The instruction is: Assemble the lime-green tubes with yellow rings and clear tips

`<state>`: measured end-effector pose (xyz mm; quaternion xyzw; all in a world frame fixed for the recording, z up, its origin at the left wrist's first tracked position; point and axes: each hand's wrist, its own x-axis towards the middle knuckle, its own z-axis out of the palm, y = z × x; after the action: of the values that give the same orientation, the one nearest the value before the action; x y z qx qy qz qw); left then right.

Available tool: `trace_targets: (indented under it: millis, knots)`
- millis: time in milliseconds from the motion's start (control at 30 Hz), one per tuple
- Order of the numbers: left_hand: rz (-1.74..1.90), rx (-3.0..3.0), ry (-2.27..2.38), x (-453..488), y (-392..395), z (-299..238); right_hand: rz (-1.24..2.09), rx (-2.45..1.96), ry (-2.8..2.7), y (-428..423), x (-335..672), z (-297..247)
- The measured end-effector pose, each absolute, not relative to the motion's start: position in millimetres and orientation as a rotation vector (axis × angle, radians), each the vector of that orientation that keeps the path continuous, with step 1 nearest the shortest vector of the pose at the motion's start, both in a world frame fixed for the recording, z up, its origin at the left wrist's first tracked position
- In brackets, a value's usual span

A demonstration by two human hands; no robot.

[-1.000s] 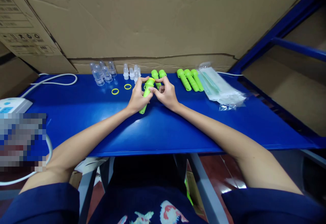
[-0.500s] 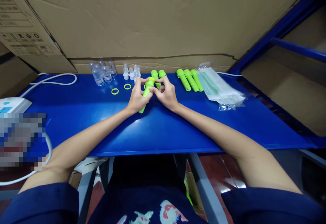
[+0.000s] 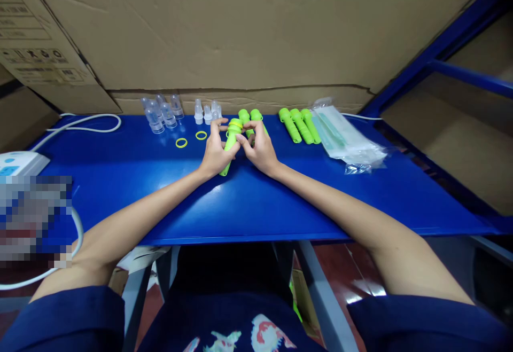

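The green torch [image 3: 230, 140] stands tilted above the blue table [image 3: 256, 202], between the fingers of the left hand [image 3: 215, 149], which grasp its body, and the right hand [image 3: 259, 148], whose thumb and forefinger press its side near the head. Half a second ago the yellow ring [image 3: 237, 125] capped the tip; now green shows above it

Head camera looked forward and down

Worn on the head, it faced the left hand [image 3: 216, 150] and right hand [image 3: 261, 150] from behind and above, far enough back to include both sleeves [image 3: 76, 320] behind them and cardboard [image 3: 248, 31] beyond.
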<state>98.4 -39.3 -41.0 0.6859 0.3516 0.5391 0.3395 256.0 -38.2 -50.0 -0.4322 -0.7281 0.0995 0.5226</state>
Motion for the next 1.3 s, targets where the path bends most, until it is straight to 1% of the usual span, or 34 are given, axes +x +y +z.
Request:
trace_targets:
  millis: [633, 867, 1133, 1300]
  knots:
    - [1.459, 1.866, 0.921, 97.9, -40.5, -39.5, 0.399, -0.99, -1.732, -36.8, 256.6, -50.9]
    - [1.421, 1.846, 0.915, 97.3, -42.0, -38.4, 0.37, -0.983, -1.732, -38.6, 255.3, -49.8]
    - [1.431, 1.81, 0.912, 97.5, -39.8, -40.6, 0.247, -0.999, -1.747, -43.9, 253.9, -42.3]
    - [1.401, 1.767, 0.888, 97.2, -37.6, -44.0, 0.381, -0.981, -1.728, -41.0, 254.1, -42.0]
